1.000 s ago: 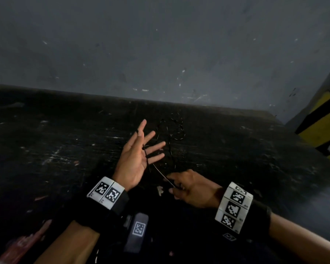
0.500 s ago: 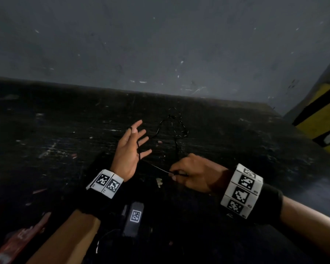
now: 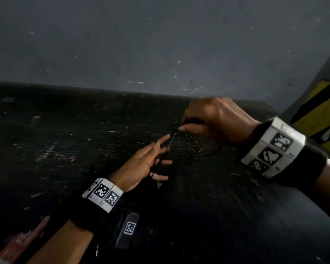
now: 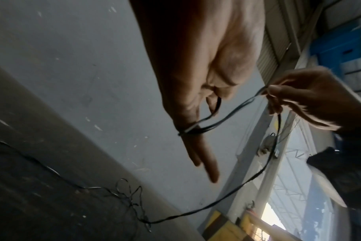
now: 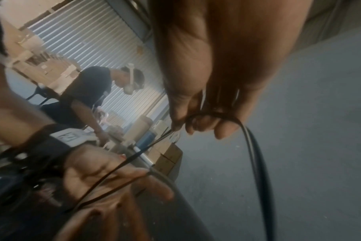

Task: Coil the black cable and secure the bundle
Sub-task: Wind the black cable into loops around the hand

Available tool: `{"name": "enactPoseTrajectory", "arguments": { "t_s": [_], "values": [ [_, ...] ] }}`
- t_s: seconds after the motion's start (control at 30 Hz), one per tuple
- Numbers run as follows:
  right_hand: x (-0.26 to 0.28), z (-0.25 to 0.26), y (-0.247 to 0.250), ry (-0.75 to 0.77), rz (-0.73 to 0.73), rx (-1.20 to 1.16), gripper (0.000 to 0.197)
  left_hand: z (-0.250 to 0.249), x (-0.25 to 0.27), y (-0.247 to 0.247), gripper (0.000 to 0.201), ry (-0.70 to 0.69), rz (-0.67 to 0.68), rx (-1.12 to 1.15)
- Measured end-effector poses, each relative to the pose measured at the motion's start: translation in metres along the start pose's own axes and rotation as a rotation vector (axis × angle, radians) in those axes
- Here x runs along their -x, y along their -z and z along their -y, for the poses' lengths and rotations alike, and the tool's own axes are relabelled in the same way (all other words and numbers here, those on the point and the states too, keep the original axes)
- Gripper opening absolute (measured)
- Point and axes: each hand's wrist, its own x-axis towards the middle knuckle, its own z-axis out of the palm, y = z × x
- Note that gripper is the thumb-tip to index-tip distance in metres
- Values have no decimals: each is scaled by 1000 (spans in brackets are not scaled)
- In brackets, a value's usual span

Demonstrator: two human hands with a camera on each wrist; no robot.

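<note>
Fingers of your left hand are staying splayed, loops around them; your right hand is pinching the black cable farther off, and the loops risk slipping off those straight fingertips if it slackens.

A dark, nearly black bench carries everything, its top scuffed and flecked with pale scratches and small scraps, and its far edge meets a grey wall. On it lies the loose part of the black cable, in slack tangled loops near the middle. At the near edge rests a small dark device bearing a square coded marker, and a reddish object lies at the near left corner.
</note>
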Motion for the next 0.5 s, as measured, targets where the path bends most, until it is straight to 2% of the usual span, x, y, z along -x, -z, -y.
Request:
{"name": "enactPoseTrajectory", "arguments": {
  "t_s": [0.13, 0.27, 0.37, 0.5],
  "values": [
    [-14, -16, 3, -65, 61, -58, 25, -7, 8, -11, 47, 45, 148, 67],
    [-18, -24, 0, -58, 16, -122, 29, -12, 17, -18, 48, 55, 253, 100],
    [-17, -28, -8, -83, 35, -165, 33, -18, 21, -21, 47, 55, 320, 163],
    [-9, -36, -22, -159, 6, -264, 38, -26, 26, -24, 46, 48, 393, 212]
  ]
}}
